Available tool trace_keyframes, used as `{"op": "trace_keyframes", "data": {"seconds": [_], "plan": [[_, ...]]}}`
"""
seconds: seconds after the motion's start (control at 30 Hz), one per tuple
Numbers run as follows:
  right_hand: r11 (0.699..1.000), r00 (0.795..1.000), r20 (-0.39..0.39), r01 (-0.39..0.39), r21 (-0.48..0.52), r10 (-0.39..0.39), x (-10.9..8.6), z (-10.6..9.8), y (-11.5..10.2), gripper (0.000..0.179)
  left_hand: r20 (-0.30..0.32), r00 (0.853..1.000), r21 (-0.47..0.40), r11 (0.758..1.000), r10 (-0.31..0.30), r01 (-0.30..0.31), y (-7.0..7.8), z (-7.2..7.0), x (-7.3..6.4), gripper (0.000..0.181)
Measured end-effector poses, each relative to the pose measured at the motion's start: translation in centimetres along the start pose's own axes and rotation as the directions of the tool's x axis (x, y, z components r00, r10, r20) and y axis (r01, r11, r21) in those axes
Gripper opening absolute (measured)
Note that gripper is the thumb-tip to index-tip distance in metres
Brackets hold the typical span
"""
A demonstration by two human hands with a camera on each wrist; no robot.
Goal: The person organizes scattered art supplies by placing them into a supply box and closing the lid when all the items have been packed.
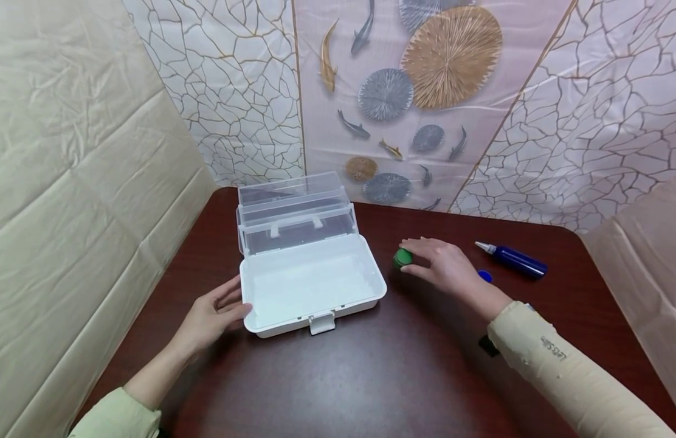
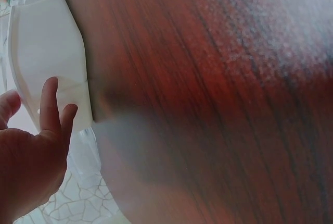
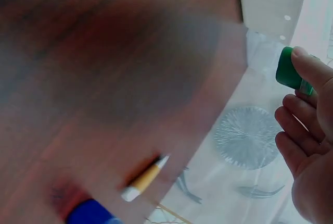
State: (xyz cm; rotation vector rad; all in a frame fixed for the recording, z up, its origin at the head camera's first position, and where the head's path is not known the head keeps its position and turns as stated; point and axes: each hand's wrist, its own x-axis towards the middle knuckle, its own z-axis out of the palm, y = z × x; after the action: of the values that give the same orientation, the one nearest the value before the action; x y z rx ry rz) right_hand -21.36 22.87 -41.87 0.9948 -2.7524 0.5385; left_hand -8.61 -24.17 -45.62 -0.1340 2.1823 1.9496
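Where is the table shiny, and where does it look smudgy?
Head view: pale glare on the dark red-brown, wood-look table, bottom middle; left wrist: grainy whitish glare, upper right; right wrist: table smeary and blurred, but the green, round-topped, plastic-looking container sharper.

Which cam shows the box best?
The head view: the whole box is in frame, open, with its lid and latch visible. The left wrist view shows mostly outer wall, partly behind the left hand; the right wrist view, only a cut-off part at the top.
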Motion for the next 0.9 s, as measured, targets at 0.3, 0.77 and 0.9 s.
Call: {"op": "trace_keyframes", "data": {"seconds": [0.3, 0.77, 0.9], "plan": [[0.998, 0.999, -0.022, 0.029, -0.049, -0.03, 1.8, -1.1, -0.6, 0.057, 0.001, 1.0, -0.008, 1.0, 0.017, -0.017, -0.1, 0.0, -0.1, 0.075], [0.987, 0.991, -0.01, 0.129, -0.099, -0.131, 5.7, -2.5, -2.1, 0.059, 0.012, 1.0, -0.019, 1.0, -0.006, 0.006, 0.1, -0.1, -0.1, 0.078], [0.979, 0.984, 0.003, 0.177, -0.103, -0.177, 7.2, -2.7, -2.6, 0.058, 0.01, 1.0, -0.027, 1.0, -0.002, 0.003, 0.0, -0.2, -0.1, 0.078]]}}
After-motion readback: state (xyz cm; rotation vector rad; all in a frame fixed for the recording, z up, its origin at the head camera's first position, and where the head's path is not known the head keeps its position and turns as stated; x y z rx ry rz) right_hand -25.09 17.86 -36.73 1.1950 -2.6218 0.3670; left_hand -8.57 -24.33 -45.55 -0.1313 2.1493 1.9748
